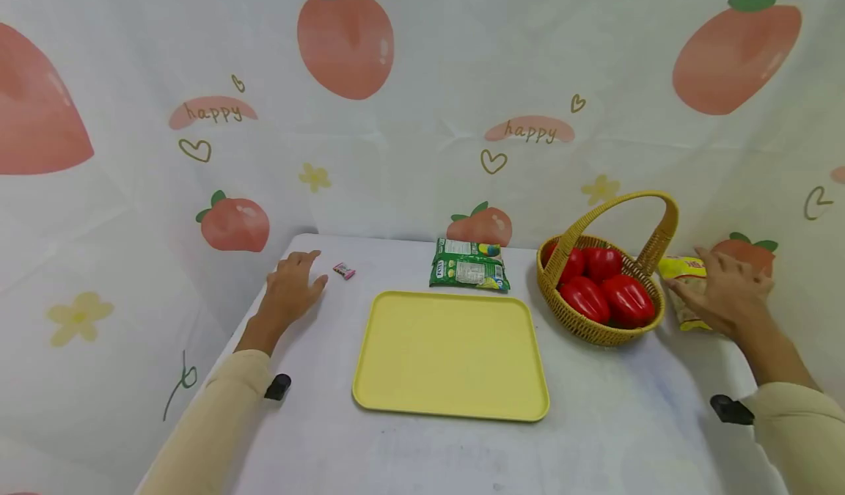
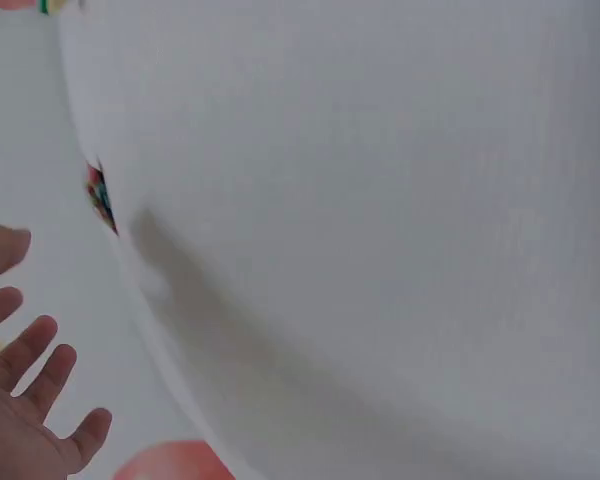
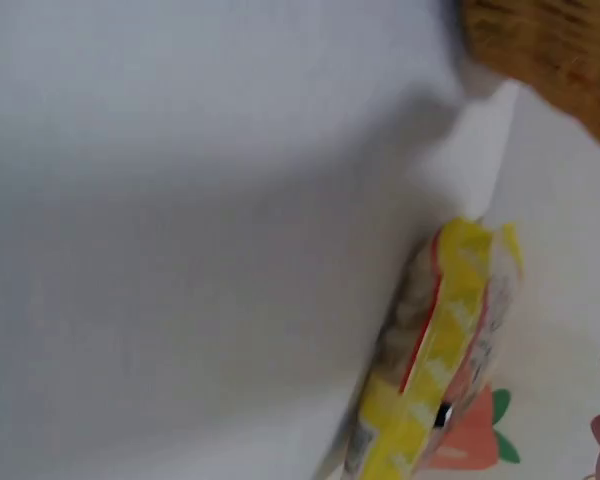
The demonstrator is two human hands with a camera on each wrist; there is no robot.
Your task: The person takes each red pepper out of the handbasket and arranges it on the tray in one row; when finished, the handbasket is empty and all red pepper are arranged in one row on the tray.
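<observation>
Yellow bag (image 3: 435, 345): just right of basket (image 1: 594, 331). Right hand (image 1: 734, 293), left hand (image 1: 288, 287): fingers spread. Step in hand: probably reaching. Next move calls for closing right-hand fingers around bag; contact unclear, wrist view blurred.

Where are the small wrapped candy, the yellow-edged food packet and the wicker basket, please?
Small wrapped candy (image 1: 345, 270), head view: middle of its wrapper.
Yellow-edged food packet (image 3: 438, 352), right wrist view: its yellow strip.
Wicker basket (image 1: 594, 334), head view: its front wall.
</observation>
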